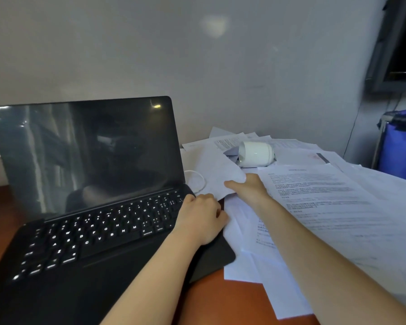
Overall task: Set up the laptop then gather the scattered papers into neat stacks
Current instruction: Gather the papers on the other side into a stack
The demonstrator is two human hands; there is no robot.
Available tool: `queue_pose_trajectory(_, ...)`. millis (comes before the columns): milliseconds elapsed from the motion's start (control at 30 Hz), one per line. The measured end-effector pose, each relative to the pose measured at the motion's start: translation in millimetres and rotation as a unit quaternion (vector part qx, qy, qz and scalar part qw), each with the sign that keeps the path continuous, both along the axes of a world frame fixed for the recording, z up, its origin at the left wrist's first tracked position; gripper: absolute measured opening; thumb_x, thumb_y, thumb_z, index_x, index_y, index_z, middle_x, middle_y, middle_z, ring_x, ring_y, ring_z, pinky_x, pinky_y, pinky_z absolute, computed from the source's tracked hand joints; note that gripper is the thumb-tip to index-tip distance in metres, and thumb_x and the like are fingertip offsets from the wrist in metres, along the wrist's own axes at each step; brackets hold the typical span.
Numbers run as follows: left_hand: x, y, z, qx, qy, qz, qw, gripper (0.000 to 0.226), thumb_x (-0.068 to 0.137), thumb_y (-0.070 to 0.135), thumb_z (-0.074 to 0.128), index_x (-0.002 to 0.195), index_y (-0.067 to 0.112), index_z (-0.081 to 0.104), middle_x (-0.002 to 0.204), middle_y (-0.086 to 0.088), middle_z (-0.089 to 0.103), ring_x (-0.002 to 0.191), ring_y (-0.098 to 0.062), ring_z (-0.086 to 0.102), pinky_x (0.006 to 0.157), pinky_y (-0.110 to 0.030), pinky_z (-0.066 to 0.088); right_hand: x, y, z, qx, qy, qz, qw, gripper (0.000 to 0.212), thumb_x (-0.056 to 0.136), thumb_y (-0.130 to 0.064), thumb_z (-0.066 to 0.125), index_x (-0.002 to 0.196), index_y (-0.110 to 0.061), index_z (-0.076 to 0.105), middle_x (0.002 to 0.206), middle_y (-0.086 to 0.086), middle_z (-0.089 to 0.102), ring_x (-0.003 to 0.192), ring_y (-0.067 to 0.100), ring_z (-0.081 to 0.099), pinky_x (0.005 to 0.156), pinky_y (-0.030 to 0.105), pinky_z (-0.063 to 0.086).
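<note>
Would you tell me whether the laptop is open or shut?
Open: the laptop has its screen raised behind the lit keyboard.

Home office desk, open laptop (87, 184), scattered papers (326, 207) (printed documents), plain wall (197, 55)

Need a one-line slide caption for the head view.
Open laptop, screen dark; right hand pinches a loose sheet from the scattered papers, left hand on the laptop's right edge.

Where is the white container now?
Head view, right of the laptop: the white container lies on its side on the scattered papers, beyond the right hand.
</note>
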State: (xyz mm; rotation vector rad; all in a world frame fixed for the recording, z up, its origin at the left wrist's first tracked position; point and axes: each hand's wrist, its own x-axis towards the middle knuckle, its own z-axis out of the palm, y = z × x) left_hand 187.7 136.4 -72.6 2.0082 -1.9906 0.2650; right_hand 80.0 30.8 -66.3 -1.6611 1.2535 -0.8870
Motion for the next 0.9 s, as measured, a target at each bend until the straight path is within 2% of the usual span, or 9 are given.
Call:
queue_pose_trajectory(100, -0.1, -1.2, 1.9, 0.017, -0.013, 0.004, 1.0, 0.039, 0.093, 0.03, 0.036, 0.056, 0.02, 0.031, 0.096, -0.004, 0.055, 0.087, -0.023, 0.046, 0.088, -0.032, 0.029, 6.7, -10.3, -7.6, 0.008, -0.03, 0.024, 0.999, 0.043, 0.049, -0.049, 0.069, 0.086, -0.028, 0.068, 0.091, -0.007, 0.072, 0.093, 0.021, 0.066, 0.091, 0.044, 0.051)
queue_pose_trajectory(167, -0.4, -1.6, 2.6, 0.02, -0.013, 0.004, 1.0, 0.038, 0.094, 0.03, 0.035, 0.057, 0.02, 0.032, 0.098, -0.005, 0.056, 0.088, -0.023, 0.047, 0.089, -0.032, 0.029, 9.8, -7.5, -8.2, 0.003, -0.051, 0.035, 0.998, 0.047, 0.047, -0.048, 0.07, 0.09, -0.029, 0.069, 0.092, -0.007, 0.073, 0.094, 0.022, 0.067, 0.091, 0.045, 0.051)
queue_pose_trajectory(233, -0.5, -1.9, 2.5, 0.022, -0.011, 0.006, 1.0, 0.039, 0.094, 0.03, 0.035, 0.056, 0.02, 0.033, 0.096, -0.004, 0.055, 0.082, -0.021, 0.042, 0.088, -0.032, 0.029, 11.4, 1.5, -4.0, -0.012, -0.046, 0.03, 0.998, 0.032, 0.062, -0.032, 0.071, 0.091, -0.018, 0.07, 0.094, 0.003, 0.072, 0.094, 0.026, 0.066, 0.089, 0.044, 0.053)
queue_pose_trajectory(300, -0.2, -1.8, 2.1, 0.026, -0.005, 0.009, 1.0, 0.04, 0.093, 0.03, 0.035, 0.055, 0.02, 0.033, 0.089, -0.002, 0.05, 0.078, -0.02, 0.039, 0.088, -0.032, 0.029, 11.6, 3.8, -3.6, -0.059, 0.008, 0.006, 0.998, 0.022, 0.08, -0.019, 0.065, 0.096, -0.005, 0.068, 0.096, 0.011, 0.07, 0.093, 0.03, 0.064, 0.084, 0.041, 0.054)
queue_pose_trajectory(467, -0.6, -1.2, 2.4, 0.029, 0.002, 0.016, 0.999, 0.037, 0.093, 0.03, 0.036, 0.058, 0.018, 0.035, 0.085, 0.0, 0.044, 0.078, -0.019, 0.038, 0.087, -0.031, 0.028, 3.4, 5.0, 5.0, -0.152, 0.1, -0.122, 0.976, 0.026, 0.09, -0.026, 0.056, 0.094, -0.001, 0.061, 0.096, 0.014, 0.064, 0.091, 0.035, 0.059, 0.074, 0.034, 0.047)
queue_pose_trajectory(567, -1.7, 1.0, 3.1, 0.029, 0.007, 0.021, 0.999, 0.033, 0.094, 0.03, 0.035, 0.065, 0.016, 0.041, 0.084, 0.0, 0.043, 0.078, -0.019, 0.038, 0.089, -0.031, 0.028, -12.7, 6.3, 10.5, -0.164, 0.065, -0.184, 0.967, 0.026, 0.089, -0.025, 0.058, 0.091, 0.001, 0.06, 0.094, 0.018, 0.064, 0.089, 0.037, 0.059, 0.073, 0.035, 0.045)
queue_pose_trajectory(700, -1.5, 1.6, 4.1, 0.029, 0.014, 0.016, 0.999, 0.038, 0.094, 0.029, 0.034, 0.058, 0.02, 0.033, 0.083, 0.001, 0.042, 0.077, -0.019, 0.039, 0.091, -0.031, 0.03, -35.1, 10.6, 19.3, -0.176, -0.032, -0.259, 0.949, 0.02, 0.09, -0.022, 0.058, 0.083, -0.003, 0.056, 0.089, 0.019, 0.063, 0.082, 0.033, 0.059, 0.071, 0.035, 0.045)
queue_pose_trajectory(800, -1.0, 2.5, 4.1, 0.026, 0.02, 0.007, 0.999, 0.041, 0.095, 0.03, 0.036, 0.055, 0.02, 0.036, 0.082, 0.001, 0.045, 0.075, -0.018, 0.042, 0.09, -0.031, 0.032, -53.6, 7.4, 24.8, -0.173, -0.145, -0.315, 0.922, 0.017, 0.091, -0.018, 0.056, 0.092, -0.001, 0.062, 0.104, 0.02, 0.064, 0.088, 0.029, 0.059, 0.076, 0.035, 0.046)
queue_pose_trajectory(900, -0.5, 2.2, 4.2, 0.023, 0.039, 0.0, 0.999, 0.042, 0.094, 0.029, 0.039, 0.054, 0.019, 0.039, 0.083, 0.0, 0.049, 0.078, -0.019, 0.048, 0.09, -0.031, 0.034, -59.0, 5.6, 19.2, -0.157, -0.147, -0.295, 0.931, 0.013, 0.092, -0.013, 0.051, 0.09, -0.005, 0.062, 0.108, 0.014, 0.06, 0.089, 0.025, 0.057, 0.075, 0.031, 0.046)
